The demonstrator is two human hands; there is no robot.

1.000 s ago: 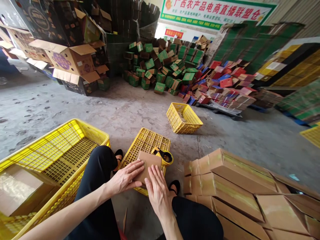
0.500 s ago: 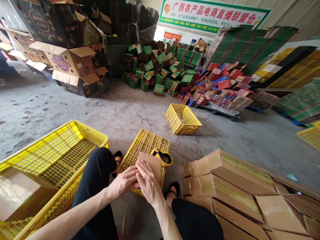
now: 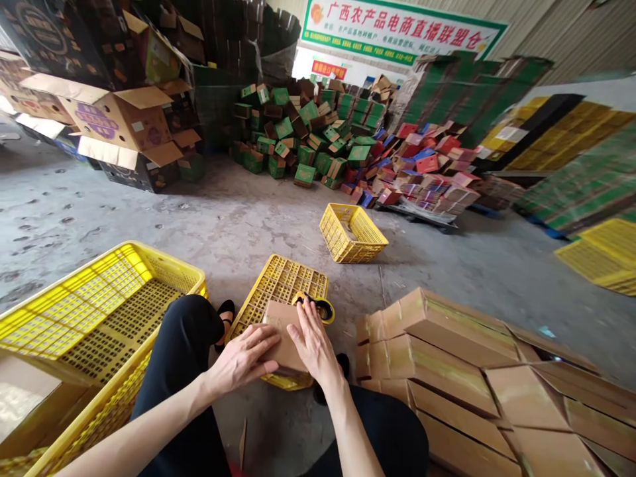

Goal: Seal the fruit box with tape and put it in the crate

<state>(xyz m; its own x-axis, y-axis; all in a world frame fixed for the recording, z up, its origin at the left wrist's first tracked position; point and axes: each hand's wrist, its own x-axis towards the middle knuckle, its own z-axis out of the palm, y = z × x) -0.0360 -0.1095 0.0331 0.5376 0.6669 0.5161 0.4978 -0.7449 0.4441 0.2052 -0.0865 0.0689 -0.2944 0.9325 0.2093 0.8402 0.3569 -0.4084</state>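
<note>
A small brown cardboard box (image 3: 283, 321) lies on an upturned yellow plastic crate (image 3: 271, 278) between my knees. My left hand (image 3: 243, 358) rests at the box's left near edge, fingers stretched and thumb apart. My right hand (image 3: 315, 344) lies flat along the box's right side, fingers extended and open. Its fingertips overlap a yellow and black tape dispenser (image 3: 325, 310) on the crate; whether they touch it I cannot tell. Neither hand is wrapped around anything.
On my left is a large yellow crate (image 3: 144, 265) with a carton (image 3: 30, 397) inside. Stacked flat cartons (image 3: 462, 331) stand on my right. Ahead sits a smaller yellow crate (image 3: 354, 242); heaped green boxes (image 3: 303, 142) and red boxes (image 3: 422, 162) lie beyond.
My hands, together on the box before, have parted. The right has slid forward and right toward the tape dispenser; the left has stayed at the box's left side. The view has shifted slightly.
</note>
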